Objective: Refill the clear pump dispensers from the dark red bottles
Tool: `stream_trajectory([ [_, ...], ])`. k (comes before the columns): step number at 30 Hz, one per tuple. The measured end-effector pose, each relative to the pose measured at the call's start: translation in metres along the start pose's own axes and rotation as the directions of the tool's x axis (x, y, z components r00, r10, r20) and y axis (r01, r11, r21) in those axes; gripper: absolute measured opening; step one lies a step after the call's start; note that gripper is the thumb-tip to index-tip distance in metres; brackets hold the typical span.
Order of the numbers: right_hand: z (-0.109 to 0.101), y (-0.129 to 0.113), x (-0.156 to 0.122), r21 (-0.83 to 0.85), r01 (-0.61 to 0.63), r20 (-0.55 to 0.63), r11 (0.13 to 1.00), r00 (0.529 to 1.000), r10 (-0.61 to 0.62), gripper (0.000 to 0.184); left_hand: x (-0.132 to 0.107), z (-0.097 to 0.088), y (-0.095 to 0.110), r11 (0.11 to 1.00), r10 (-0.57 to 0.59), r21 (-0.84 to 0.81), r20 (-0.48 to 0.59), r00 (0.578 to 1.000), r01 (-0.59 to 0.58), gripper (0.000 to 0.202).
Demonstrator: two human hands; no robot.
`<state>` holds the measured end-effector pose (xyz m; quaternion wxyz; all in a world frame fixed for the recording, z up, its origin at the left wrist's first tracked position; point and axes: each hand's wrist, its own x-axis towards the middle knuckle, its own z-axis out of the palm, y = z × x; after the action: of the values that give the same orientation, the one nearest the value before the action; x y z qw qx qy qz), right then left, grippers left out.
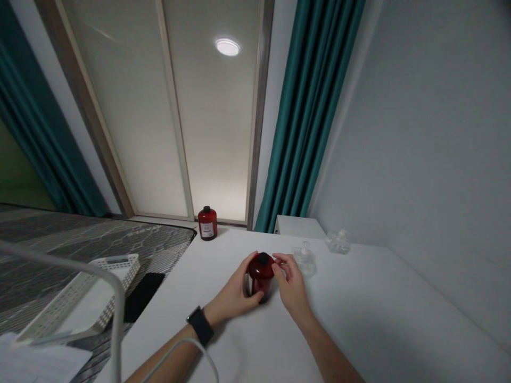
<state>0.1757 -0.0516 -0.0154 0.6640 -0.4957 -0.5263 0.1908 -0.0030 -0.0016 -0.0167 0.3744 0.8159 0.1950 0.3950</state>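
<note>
the left hand (233, 291) and right hand (293, 287) are clasping a glossy dark-red bottle with a black cap (261, 277) from both sides on a white tabletop (359, 319); a slipping grip could be knocking it against the small clear pump bottle (304, 260) just beside.

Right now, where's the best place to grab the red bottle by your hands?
Grab the round middle of the red bottle from the side, like your left hand is doing. The bottle looks upright, and its curved side fits nicely inside a bent hand. The small black cap on top looks too little to hold well.
</note>
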Motion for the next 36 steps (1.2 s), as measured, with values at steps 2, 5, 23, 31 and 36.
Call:
stream_trajectory([
  [2, 0.002, -0.003, -0.002, -0.01, 0.012, 0.004, 1.0, 1.0, -0.012, 0.019, 0.0, 0.005, 0.0, 1.0, -0.001, 0.017, -0.045, 0.999, 0.001, 0.089],
  [5, 0.004, -0.007, -0.005, -0.022, 0.03, 0.021, 0.999, 0.999, -0.029, 0.019, 0.0, 0.009, 0.001, 0.999, 0.02, 0.028, -0.086, 0.996, -0.018, 0.087],
  [23, 0.012, -0.013, -0.012, -0.078, 0.146, 0.095, 0.986, 0.986, -0.139, 0.021, 0.007, -0.01, -0.011, 0.996, -0.033, 0.073, -0.231, 0.972, 0.051, 0.082],
  [31, 0.012, -0.009, -0.012, -0.122, 0.152, 0.115, 0.981, 0.984, -0.138, 0.027, 0.029, -0.019, -0.018, 0.994, -0.033, 0.093, -0.211, 0.977, 0.054, 0.076],
  [36, 0.012, -0.009, -0.012, -0.151, 0.155, 0.103, 0.976, 0.985, -0.14, 0.032, 0.052, -0.037, -0.034, 0.99, -0.059, 0.111, -0.192, 0.98, 0.082, 0.072],
])
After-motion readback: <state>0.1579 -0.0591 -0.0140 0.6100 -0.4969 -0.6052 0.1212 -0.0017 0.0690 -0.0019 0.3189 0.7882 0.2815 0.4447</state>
